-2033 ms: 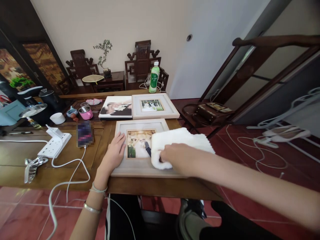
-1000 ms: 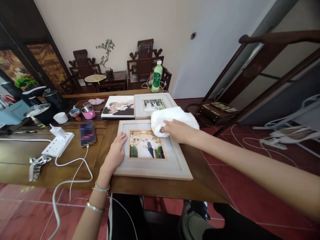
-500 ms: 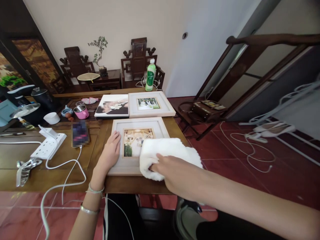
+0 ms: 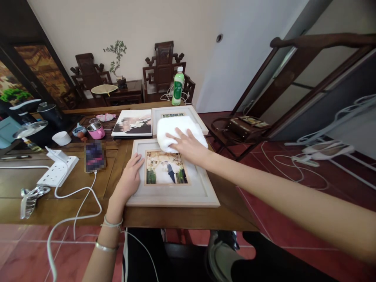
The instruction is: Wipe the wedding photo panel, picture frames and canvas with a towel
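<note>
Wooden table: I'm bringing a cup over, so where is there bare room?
Between the blurred device and the left hand, and left of the power strip between the white cord and silver clip. It's crowded farther back, around the pink mug and white cup.

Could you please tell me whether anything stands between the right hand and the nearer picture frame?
Yes: the white cloth, under the right hand, covers part of the far edge of the nearer picture frame.

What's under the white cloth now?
The white cloth, under the right hand, overlaps the top edge of the near frame and much of the far frame. Only a top strip of the far photo shows; the rest and the covered rims are hidden.
</note>
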A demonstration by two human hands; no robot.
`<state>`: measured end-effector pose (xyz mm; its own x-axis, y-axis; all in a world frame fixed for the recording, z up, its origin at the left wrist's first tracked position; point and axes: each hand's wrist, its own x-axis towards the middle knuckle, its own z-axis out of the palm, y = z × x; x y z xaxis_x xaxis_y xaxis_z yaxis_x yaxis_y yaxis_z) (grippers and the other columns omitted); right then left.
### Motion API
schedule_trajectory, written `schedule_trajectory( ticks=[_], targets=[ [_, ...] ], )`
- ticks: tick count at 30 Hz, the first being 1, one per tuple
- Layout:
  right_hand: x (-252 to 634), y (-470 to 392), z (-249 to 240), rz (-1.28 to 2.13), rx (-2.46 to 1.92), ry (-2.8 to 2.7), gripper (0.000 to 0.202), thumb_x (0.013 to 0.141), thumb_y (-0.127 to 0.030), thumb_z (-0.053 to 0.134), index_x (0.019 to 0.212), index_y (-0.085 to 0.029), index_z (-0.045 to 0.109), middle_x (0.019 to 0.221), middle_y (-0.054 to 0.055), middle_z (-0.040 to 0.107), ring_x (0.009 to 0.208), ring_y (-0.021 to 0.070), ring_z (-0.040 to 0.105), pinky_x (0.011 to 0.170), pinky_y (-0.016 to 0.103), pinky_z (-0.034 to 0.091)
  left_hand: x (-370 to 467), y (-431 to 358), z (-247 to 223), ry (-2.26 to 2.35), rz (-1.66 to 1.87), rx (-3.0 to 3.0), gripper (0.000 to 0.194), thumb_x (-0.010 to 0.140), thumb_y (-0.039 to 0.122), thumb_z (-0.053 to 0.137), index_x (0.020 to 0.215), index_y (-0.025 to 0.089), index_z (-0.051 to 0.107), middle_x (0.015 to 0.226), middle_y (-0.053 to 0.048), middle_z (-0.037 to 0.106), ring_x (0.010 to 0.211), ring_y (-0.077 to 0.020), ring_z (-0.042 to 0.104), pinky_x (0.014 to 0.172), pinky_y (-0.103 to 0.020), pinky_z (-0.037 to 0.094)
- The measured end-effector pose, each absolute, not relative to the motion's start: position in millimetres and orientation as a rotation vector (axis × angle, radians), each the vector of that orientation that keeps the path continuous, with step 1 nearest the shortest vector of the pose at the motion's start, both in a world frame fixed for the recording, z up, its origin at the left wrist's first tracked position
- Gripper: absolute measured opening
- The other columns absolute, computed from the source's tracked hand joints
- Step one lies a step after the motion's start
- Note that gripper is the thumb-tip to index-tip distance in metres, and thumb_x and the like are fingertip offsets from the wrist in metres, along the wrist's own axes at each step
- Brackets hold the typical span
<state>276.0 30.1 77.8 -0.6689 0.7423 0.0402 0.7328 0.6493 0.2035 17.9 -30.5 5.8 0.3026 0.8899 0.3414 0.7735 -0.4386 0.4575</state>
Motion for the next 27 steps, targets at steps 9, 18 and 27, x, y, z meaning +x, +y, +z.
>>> schedule_trajectory(
  ticks=[9,18,27],
  targets=[
    [253,-40,91,-0.14,1.234,2.572,0.064,0.066,0.008,0.048,0.123,-0.017,0.06,0.152,0.013,0.032,0.135,0.0436,0.028,0.097,0.065,0.034,19,-31,6,1.569,0.798,2.359,0.05,0.084,0.004,0.034,0.129,0.011,0.057,0.142,-0.015,0.048,0.139,-0.0251,0.035,0.116,-0.048,0.029],
    [251,-112,130,-0.576,1.065,2.545,0.06,0.059,0.004,0.055,0.111,-0.024,0.066,0.14,0.011,0.051,0.123,0.039,0.048,0.086,0.048,0.049,22,-32,7,1.577,0.818,2.385,0.044,0.092,0.015,0.034,0.131,0.009,0.053,0.142,-0.017,0.048,0.139,-0.025,0.035,0.116,-0.047,0.029],
    [270,-48,66,-0.104,1.088,2.811,0.065,0.069,0.009,0.044,0.126,-0.018,0.059,0.156,0.009,0.025,0.142,0.0389,0.013,0.109,0.066,0.018,23,-33,10,1.56,0.805,2.399,0.04,0.094,0.023,0.038,0.129,0.013,0.056,0.142,-0.015,0.049,0.139,-0.0269,0.035,0.114,-0.049,0.03]
  ],
)
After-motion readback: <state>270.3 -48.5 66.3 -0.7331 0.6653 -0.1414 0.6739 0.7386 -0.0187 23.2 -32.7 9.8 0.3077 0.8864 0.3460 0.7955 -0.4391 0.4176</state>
